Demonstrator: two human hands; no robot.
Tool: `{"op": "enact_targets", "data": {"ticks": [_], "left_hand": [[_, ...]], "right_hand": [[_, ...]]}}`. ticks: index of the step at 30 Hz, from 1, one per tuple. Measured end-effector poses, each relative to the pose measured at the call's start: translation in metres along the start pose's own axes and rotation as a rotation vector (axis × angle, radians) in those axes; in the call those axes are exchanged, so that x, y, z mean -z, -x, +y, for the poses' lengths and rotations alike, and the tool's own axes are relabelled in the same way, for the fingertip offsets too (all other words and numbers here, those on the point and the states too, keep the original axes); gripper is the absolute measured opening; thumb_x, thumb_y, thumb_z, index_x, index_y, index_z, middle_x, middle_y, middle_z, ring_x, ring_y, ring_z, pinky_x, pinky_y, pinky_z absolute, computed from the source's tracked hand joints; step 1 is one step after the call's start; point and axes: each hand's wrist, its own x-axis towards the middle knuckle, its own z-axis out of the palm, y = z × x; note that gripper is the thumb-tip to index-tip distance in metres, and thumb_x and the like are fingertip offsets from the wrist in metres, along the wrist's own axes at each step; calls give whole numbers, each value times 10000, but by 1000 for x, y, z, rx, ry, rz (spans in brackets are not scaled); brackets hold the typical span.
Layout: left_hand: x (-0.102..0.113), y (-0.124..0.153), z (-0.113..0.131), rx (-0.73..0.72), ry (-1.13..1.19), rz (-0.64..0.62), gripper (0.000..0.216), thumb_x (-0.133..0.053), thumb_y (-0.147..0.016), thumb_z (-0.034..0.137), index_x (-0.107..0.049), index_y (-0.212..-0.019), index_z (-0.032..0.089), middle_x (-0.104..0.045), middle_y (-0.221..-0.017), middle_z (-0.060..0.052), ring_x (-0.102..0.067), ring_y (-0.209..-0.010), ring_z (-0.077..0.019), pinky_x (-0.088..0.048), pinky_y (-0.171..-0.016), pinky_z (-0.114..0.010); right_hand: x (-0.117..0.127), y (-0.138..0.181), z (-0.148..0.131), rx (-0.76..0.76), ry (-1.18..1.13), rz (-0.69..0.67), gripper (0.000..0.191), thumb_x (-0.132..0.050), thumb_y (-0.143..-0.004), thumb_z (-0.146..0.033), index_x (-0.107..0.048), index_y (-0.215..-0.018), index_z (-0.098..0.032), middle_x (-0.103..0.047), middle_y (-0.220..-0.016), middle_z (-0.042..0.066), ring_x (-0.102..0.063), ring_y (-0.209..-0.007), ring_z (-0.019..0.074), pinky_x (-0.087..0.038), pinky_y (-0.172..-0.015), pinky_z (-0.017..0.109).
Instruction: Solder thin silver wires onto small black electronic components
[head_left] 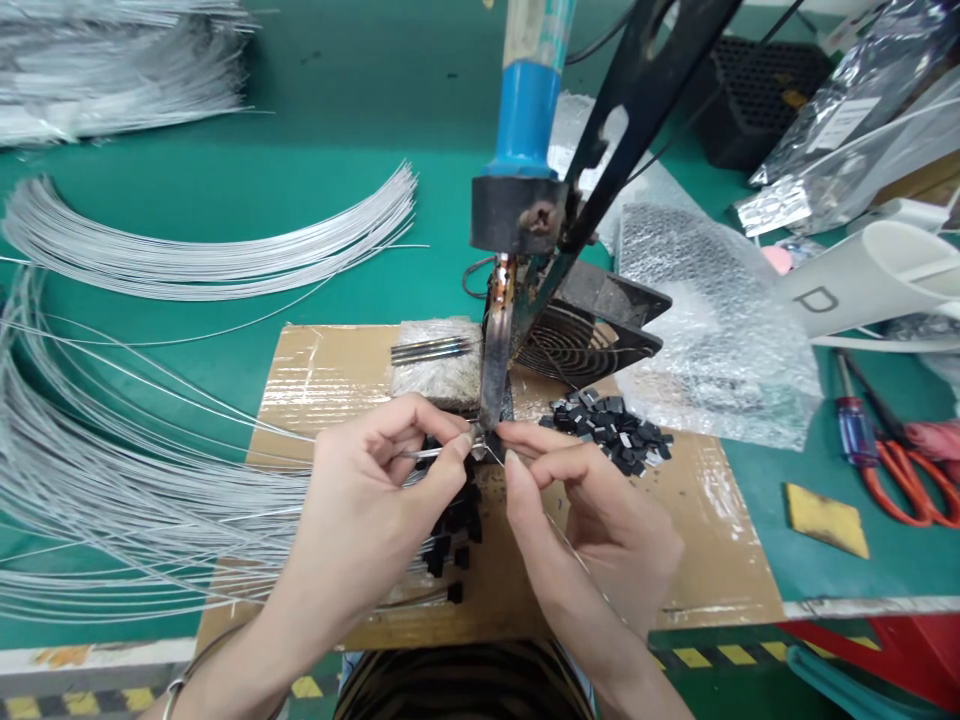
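Note:
My left hand (379, 485) pinches a thin silver wire (420, 453) with thumb and forefinger and holds its end at the tip of a soldering iron (496, 370) fixed upright on a black stand. My right hand (581, 500) is closed in a pinch on a fine strand of solder wire (559, 530) right at the same tip. Both hands meet over a taped cardboard sheet (712, 520). A cluster of small black parts with wires attached (454, 525) lies under my hands. A pile of loose black parts (609, 428) sits just right of the iron.
Bundles of silver wires (112, 480) fan out on the green table at left, with more (210, 255) behind. A small fan (585, 335), bubble wrap (712, 330), red-handled scissors (900, 480), a screwdriver (851, 425) and a yellow sponge (825, 520) lie at right.

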Motion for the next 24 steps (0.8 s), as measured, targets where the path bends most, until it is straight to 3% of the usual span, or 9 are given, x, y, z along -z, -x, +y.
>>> {"op": "enact_targets", "data": {"ticks": [8,12,15,17,20,22,24], "left_hand": [[-1,0,-5,22,-76,-15,68,-768,-782,233,-734,-724,219,-791,-749,-4,-673,-631,-147,-490,-541,-226],[0,4,-6,-60,-112,-26,81,-741,-820,216,-726,-741,229,-798,-780,8,-682,-644,-149,-497,-547,-234],[6,13,-10,-259,-303,30,112,-693,-883,172,-715,-799,242,-791,-806,39,-557,-518,-101,-430,-487,-243],[12,20,-16,-507,-519,117,132,-689,-893,105,-701,-859,232,-797,-849,42,-476,-469,-80,-421,-509,-265],[21,27,-32,-841,-770,230,233,-744,-834,-10,-692,-957,181,-819,-931,-26,-628,-585,-105,-481,-635,-294],[26,30,-44,-885,-803,294,298,-766,-809,-46,-706,-1014,161,-815,-997,-80,-740,-781,-174,-533,-740,-316],[27,32,-53,-832,-765,330,291,-765,-822,-34,-728,-1015,181,-795,-1051,-100,-756,-905,-219,-558,-823,-350]], "right_hand": [[3,5,7,-8,-10,-28,199,-717,-912,-56,-660,-827,-226,-817,-1124,13,-782,-1073,167,-586,-977,283],[3,5,6,-20,-18,-11,186,-709,-928,-91,-657,-808,-223,-820,-1092,22,-784,-1038,179,-584,-959,305],[10,2,7,-46,40,106,141,-736,-931,-171,-671,-815,-218,-810,-945,19,-777,-887,172,-589,-817,285],[20,1,11,-83,104,236,98,-761,-931,-243,-689,-872,-214,-754,-789,-9,-730,-731,155,-558,-676,262],[42,1,22,-102,94,357,245,-658,-1015,-329,-697,-818,-188,-659,-671,-21,-654,-615,147,-536,-637,291],[57,2,31,-96,70,412,303,-612,-1035,-375,-756,-873,-163,-708,-759,29,-683,-677,180,-538,-670,337],[70,3,39,-48,-45,480,354,-599,-1014,-434,-775,-914,-144,-747,-879,80,-706,-742,225,-557,-693,395]]}}
